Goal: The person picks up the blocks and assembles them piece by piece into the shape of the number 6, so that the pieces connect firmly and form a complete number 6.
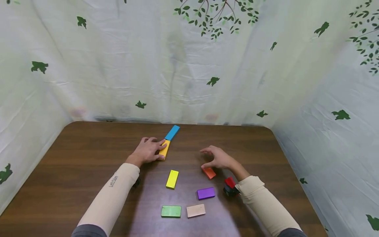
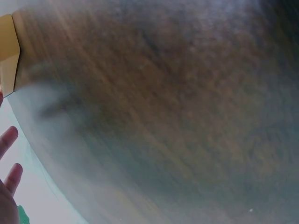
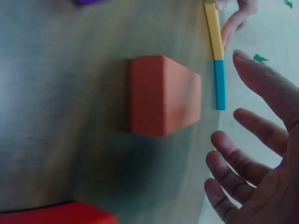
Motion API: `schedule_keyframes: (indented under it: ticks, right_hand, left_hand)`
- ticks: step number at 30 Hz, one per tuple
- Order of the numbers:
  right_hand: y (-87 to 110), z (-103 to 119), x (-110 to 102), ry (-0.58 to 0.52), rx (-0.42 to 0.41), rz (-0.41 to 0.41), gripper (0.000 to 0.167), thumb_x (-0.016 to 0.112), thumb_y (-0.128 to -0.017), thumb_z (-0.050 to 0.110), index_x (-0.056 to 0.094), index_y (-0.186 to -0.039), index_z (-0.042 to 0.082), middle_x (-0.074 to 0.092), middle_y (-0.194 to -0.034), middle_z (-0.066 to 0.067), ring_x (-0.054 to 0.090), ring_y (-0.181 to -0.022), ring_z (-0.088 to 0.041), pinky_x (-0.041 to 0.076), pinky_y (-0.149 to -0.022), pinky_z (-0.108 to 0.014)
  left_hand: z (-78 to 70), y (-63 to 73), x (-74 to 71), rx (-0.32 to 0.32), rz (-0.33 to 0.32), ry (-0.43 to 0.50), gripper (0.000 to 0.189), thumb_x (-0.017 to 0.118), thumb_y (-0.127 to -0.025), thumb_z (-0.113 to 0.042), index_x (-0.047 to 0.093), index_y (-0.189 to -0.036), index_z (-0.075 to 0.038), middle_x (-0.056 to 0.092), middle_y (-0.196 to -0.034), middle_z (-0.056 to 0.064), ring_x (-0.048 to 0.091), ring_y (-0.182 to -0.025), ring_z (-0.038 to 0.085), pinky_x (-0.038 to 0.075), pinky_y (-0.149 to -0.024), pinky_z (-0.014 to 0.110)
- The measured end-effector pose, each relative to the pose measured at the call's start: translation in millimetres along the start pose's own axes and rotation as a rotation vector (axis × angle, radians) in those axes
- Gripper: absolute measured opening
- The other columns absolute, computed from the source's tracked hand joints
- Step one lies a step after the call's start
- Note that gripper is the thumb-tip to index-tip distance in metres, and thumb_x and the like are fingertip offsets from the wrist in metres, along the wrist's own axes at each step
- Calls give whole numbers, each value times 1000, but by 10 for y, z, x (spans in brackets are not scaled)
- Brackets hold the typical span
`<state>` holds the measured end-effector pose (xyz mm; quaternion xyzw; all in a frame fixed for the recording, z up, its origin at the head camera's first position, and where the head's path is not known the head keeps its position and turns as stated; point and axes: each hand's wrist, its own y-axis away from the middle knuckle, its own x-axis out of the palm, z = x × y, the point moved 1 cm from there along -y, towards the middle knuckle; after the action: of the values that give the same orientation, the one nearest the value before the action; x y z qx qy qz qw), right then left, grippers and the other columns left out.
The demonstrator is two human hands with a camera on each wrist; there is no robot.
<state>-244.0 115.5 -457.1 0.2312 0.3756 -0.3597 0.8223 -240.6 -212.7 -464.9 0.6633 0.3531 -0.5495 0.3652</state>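
Even soft light, blurred wrist views

On the brown wooden table (image 1: 74,164) you have a bright yellow block (image 1: 172,179) lying flat near the middle. Nearer to you sit a green block (image 1: 171,211) and, just beside it to the right, a tan block (image 1: 195,210). A purple block (image 1: 206,193) lies a little above the tan one, and a red block (image 1: 229,182) sits to its right. Behind the table hangs a white cloth (image 1: 118,65) printed with green leaves and branches.
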Motion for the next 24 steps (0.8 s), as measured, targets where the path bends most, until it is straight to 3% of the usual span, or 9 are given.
schedule_keyframes:
  ticks: [13,24]
  right_hand:
    - [267,-38,183,-2,-14,-21,64,85,-73,29,60,-128,7,58,-107,-5,52,-95,-19,44,-87,-37]
    - [344,11,258,10,64,-30,60,84,-74,25,60,-127,8,54,-106,-4,49,-89,-17,43,-75,-33]
  left_hand:
    - [38,-21,-12,1,13,-3,61,66,-88,-45,53,-139,-17,44,-148,5,40,-129,40,25,-104,60]
    - [17,-45,7,11,-7,-5,58,65,-88,-43,54,-138,-16,45,-147,6,42,-127,42,26,-103,60]
